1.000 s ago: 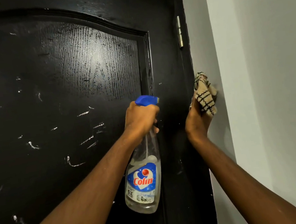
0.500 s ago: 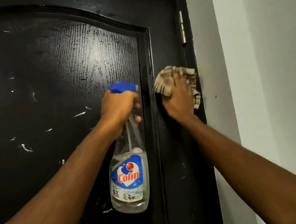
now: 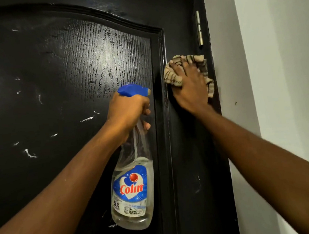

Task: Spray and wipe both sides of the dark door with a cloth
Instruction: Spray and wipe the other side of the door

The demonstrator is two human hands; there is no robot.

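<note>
The right hand (image 3: pixel 189 87) is pressing the cloth (image 3: pixel 172 76) flat on the door (image 3: pixel 52 79), fingers spread, between the panel moulding and the hinge (image 3: pixel 199 29) edge beside the wall (image 3: pixel 277 67). The left hand (image 3: pixel 128 111) is gripping the bottle (image 3: pixel 132 190) just beside it, over the panel.

The door (image 3: pixel 53 89) looks like black-painted wood, glossy, with a rough raised grain that catches the light on the panel at upper centre; pale scuffs and flecks mark the sheen at left. The hinge (image 3: pixel 199 29) at upper right is dull brassy metal. The cloth (image 3: pixel 173 75) is soft woven fabric, beige with dark stripes, crumpled. The spray bottle (image 3: pixel 133 192) is clear, smooth plastic with a shiny printed label and an opaque blue plastic trigger head. The wall (image 3: pixel 277 67) at right is matt, smooth, pale paint.
</note>
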